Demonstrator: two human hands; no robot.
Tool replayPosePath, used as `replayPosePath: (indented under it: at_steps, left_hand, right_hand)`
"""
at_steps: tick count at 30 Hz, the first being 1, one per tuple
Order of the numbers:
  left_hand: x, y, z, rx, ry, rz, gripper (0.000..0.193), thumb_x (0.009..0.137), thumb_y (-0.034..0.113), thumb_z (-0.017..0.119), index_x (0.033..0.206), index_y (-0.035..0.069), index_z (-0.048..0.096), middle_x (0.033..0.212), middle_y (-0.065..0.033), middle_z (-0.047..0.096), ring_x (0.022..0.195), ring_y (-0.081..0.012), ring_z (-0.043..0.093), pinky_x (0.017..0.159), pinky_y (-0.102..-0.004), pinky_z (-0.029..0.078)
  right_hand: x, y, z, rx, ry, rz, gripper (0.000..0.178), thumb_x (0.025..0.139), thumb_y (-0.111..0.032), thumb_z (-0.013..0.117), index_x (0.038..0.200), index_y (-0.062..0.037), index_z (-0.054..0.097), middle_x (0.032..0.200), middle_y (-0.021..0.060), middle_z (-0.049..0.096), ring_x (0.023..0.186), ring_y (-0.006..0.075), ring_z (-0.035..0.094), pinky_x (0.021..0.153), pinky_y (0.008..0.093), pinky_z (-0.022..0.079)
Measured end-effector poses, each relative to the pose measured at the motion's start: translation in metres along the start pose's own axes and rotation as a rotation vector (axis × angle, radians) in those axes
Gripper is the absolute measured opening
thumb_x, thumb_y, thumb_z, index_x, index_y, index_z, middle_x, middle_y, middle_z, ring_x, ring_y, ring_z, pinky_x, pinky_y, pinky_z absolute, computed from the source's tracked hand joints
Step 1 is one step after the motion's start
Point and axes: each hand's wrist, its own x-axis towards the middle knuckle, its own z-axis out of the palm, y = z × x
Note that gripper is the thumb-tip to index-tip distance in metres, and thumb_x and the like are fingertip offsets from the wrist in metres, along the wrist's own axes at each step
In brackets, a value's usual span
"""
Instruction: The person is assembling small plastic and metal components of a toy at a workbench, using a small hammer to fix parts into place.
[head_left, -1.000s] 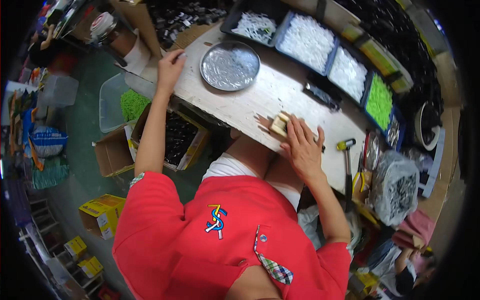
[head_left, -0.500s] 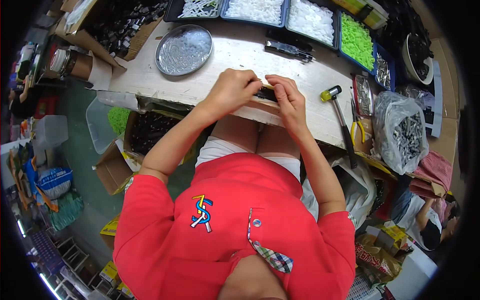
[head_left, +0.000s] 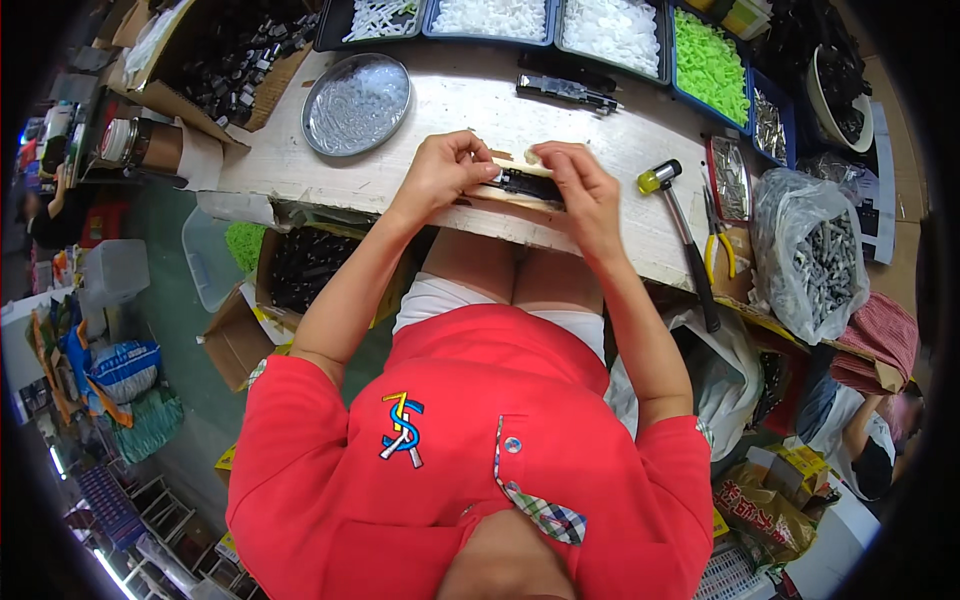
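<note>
At the near edge of the bench, a long black part point(head_left: 530, 185) with a small shiny metal piece near its left end lies between pale wooden strips point(head_left: 512, 203). My left hand point(head_left: 440, 178) is at that left end, thumb and forefinger pinched together; what lies between the fingertips is too small to make out. My right hand point(head_left: 588, 195) rests at the other end, its fingers curled and its thumb against the black part. Beyond both hands lies a similar black part point(head_left: 567, 92).
A round metal dish point(head_left: 357, 105) of clear grease-like stuff stands left. Trays of white pieces point(head_left: 490, 20) and green pieces point(head_left: 710, 70) line the back. On the right lie a hammer point(head_left: 683, 235), pliers point(head_left: 716, 245) and a plastic bag of grey parts point(head_left: 815, 265).
My hands have moved apart, the left one to the left, and more of the black part shows between them. The whole view has shifted slightly.
</note>
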Motion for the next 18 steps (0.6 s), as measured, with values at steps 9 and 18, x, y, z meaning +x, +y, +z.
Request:
replayPosePath:
  at_steps: [9, 18]
  left_hand:
    - [0.072, 0.066, -0.029, 0.759, 0.424, 0.313, 0.029, 0.070, 0.034, 0.067, 0.087, 0.011, 0.066, 0.074, -0.0146, 0.064, 0.072, -0.0297, 0.063, 0.065, -0.0386, 0.049]
    - [0.169, 0.086, -0.061, 1.188, 0.461, 0.224, 0.033, 0.066, 0.028, 0.069, 0.088, 0.003, 0.066, 0.077, -0.0175, 0.064, 0.078, -0.0324, 0.062, 0.069, -0.0384, 0.048]
  right_hand:
    - [0.036, -0.002, -0.181, -1.429, 0.185, 0.141, 0.016, 0.079, -0.012, 0.051, 0.090, -0.0033, 0.060, 0.092, 0.0179, 0.059, 0.080, 0.0372, 0.058, 0.069, 0.0444, 0.046]
    - [0.049, 0.021, -0.199, -1.565, 0.117, 0.310, 0.015, 0.073, -0.004, 0.047, 0.080, 0.0017, 0.060, 0.080, 0.0242, 0.060, 0.076, 0.0403, 0.059, 0.068, 0.0473, 0.048]
